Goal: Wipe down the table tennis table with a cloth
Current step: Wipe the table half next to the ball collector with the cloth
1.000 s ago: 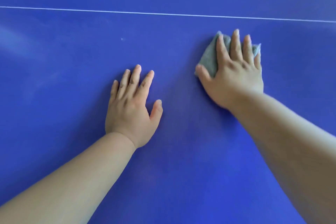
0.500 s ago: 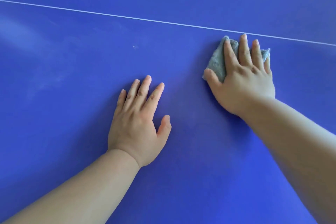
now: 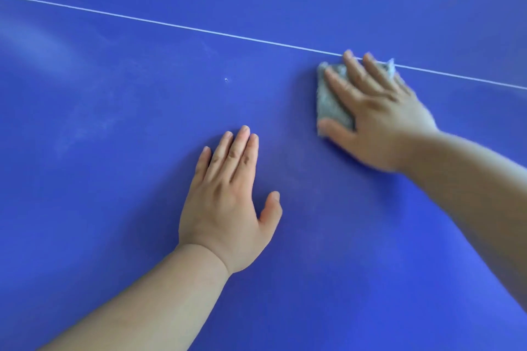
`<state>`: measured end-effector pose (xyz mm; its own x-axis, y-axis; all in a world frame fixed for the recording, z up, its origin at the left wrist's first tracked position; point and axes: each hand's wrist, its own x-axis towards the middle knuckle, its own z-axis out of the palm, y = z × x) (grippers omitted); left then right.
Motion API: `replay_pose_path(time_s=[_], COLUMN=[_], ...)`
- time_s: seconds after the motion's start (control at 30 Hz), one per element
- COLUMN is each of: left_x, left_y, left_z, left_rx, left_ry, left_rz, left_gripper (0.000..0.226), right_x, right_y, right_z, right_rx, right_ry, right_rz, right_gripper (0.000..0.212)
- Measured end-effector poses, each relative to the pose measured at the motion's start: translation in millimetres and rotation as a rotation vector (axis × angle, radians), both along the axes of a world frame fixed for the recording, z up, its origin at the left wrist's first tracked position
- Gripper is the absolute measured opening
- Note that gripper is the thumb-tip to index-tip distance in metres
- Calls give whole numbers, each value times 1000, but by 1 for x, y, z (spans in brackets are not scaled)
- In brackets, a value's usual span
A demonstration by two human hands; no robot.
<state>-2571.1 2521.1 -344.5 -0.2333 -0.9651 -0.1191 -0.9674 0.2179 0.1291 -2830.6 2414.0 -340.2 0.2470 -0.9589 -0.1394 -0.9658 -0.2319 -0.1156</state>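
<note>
While the cloth (image 3: 332, 100) lies flat on the blue bench (image 3: 114, 222), at two o'clock from the left hand (image 3: 225, 202) and touching the white line (image 3: 171, 25), the right hand (image 3: 379, 122) presses it with spread fingers (image 3: 355, 71). This looks like mid-wipe. Left fingers (image 3: 236, 151) rest straight and close together on the bench. Next, I judge, comes firm pressure towards the speck (image 3: 226, 80) at the cloth's nine o'clock. One cloth, two hands, one line, one speck.

Right hand (image 3: 379, 114) presses cloth (image 3: 332, 102) on table (image 3: 114, 208); left hand (image 3: 225, 202) flat.
</note>
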Motion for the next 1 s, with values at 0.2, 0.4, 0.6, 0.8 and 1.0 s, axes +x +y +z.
replay_pose_path(time_s=[0.2, 0.4, 0.6, 0.8, 1.0], left_x=[-1, 0, 48, 70, 71], left_y=[1, 5, -15, -74, -77], left_z=[-1, 6, 14, 5, -6], left_rx=[5, 18, -105, 7, -59], left_ry=[6, 81, 194, -15, -14], left_rz=[7, 58, 271, 253, 234], left_gripper=[82, 80, 79, 80, 82], right_x=[62, 68, 82, 101, 65], right_y=[-79, -1, -75, -94, 19], right_z=[-3, 5, 1, 5, 0], right_rx=[18, 34, 12, 24, -8], right_ry=[-25, 27, 16, 2, -43], right_rz=[-120, 337, 121, 214, 726], right_gripper=[75, 72, 79, 73, 71])
